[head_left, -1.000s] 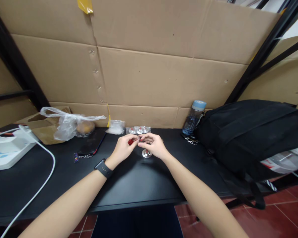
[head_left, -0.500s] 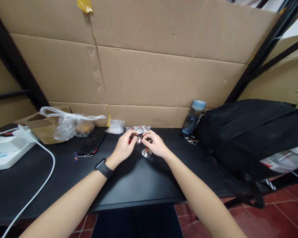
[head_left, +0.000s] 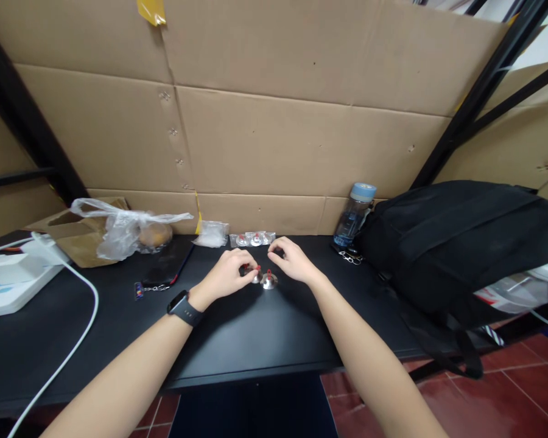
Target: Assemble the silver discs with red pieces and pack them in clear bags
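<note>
Two small silver finger cymbals with domed middles and red cord loops are on the black tabletop. My left hand (head_left: 231,272) pinches the red loop of the left finger cymbal (head_left: 256,278), which my fingers partly cover. Just to its right the other finger cymbal (head_left: 269,281) lies dome up, its red loop standing. My right hand (head_left: 293,260) hovers beyond and to the right of it, thumb and curled fingers apart, with nothing between them.
Behind my hands lie clear packets (head_left: 252,239) with shiny red-topped pieces and a white packet (head_left: 212,233). A phone-like black item (head_left: 167,263), a tied plastic bag (head_left: 121,230) and a power strip (head_left: 21,283) are left. A water bottle (head_left: 349,218) and black backpack (head_left: 456,249) stand right.
Both hands held a finger cymbal up between them. It has come down beside the other one in my left hand; my right hand has let go and moved right.
</note>
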`<state>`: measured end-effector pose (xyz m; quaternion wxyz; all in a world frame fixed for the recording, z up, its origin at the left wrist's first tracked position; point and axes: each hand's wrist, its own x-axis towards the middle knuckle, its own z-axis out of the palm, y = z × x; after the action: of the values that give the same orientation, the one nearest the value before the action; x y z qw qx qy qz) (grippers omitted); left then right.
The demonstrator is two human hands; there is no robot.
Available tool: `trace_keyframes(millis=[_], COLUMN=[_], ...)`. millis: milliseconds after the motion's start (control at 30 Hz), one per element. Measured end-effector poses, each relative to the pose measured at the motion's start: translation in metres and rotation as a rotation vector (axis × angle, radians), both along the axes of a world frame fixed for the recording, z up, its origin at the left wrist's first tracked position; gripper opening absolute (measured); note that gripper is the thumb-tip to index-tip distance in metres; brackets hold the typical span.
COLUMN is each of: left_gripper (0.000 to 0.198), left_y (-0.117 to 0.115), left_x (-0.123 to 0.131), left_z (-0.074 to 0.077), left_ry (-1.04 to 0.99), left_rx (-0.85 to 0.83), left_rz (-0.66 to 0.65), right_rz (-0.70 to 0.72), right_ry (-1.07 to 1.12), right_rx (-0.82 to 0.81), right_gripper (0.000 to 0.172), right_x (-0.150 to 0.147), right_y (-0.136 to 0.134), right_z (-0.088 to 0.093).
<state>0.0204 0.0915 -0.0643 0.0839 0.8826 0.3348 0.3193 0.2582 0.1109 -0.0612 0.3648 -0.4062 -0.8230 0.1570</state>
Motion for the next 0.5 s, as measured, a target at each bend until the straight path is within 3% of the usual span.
trace_keyframes(millis=[133,300,367,500], left_gripper=[0.008,0.01,0.019,0.026], left_y=[-0.003,-0.004,0.004,0.031], left_x=[-0.005,-0.006,-0.011,-0.038], left_z=[0.002,0.005,0.003,-0.012], left_ry=[0.151,0.202,0.174,0.168], left_rx=[-0.11,-0.183,-0.138,0.029], left_rz=[-0.207,-0.28,-0.176,0.326], right_rz=[-0.166,-0.172,-0.142,-0.131], right_ry=[-0.235,-0.328,-0.334,-0.327], right_rx=[0.023,-0.044,-0.062,-0.072], right_gripper=[0.023,0.021,0.02,0.018], right_x=[0.026,0.041,0.041,0.042], right_y=[0.01,0.017,0.02,0.022], right_z=[-0.003,-0.008,-0.01,-0.011])
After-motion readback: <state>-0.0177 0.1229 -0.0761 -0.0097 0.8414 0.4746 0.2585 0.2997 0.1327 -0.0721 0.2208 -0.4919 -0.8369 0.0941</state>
